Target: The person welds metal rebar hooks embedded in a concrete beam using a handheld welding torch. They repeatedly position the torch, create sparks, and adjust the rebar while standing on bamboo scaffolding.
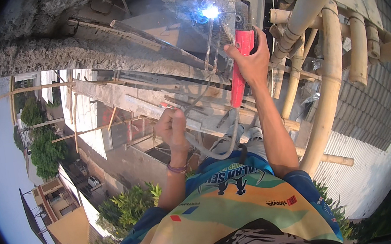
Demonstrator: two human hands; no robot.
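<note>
My right hand is wrapped round a red welding electrode holder, held upright with its dark jaw end up. A bright blue-white arc glows just left of the jaws, hiding the electrode's tip in glare. Thin metal bars stand below the glow, against rough concrete. From the holder's lower end a grey cable loops down and across to my left hand. That hand is a closed fist, and the cable appears to pass through it, though the fingers hide part of it.
Thick bamboo poles form scaffolding close on my right, beside a tiled roof. A rough concrete beam spans the upper left. Planks lie beyond my left hand. Far below are trees and a yellow building.
</note>
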